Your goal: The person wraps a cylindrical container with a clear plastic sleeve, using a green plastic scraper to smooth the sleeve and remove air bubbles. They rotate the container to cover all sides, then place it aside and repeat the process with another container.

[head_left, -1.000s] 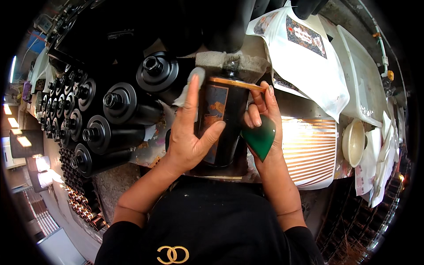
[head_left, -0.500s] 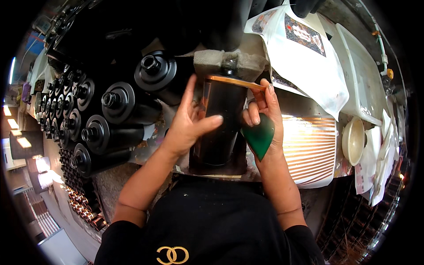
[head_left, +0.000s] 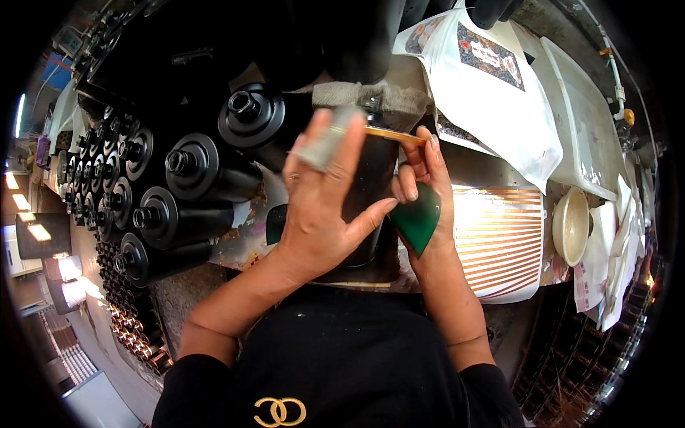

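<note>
A dark, glossy cylinder [head_left: 371, 192] stands upright at the middle of the bench, with a thin orange strip [head_left: 394, 135] lying across its top edge and a green, wedge-shaped scraper [head_left: 417, 217] just beside its right side.

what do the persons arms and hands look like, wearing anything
Both forearms are bare, with black sleeves pushed up near the elbows. The left hand has grey tape or cloth wrapped round two fingers. The right hand wears no glove.
</note>
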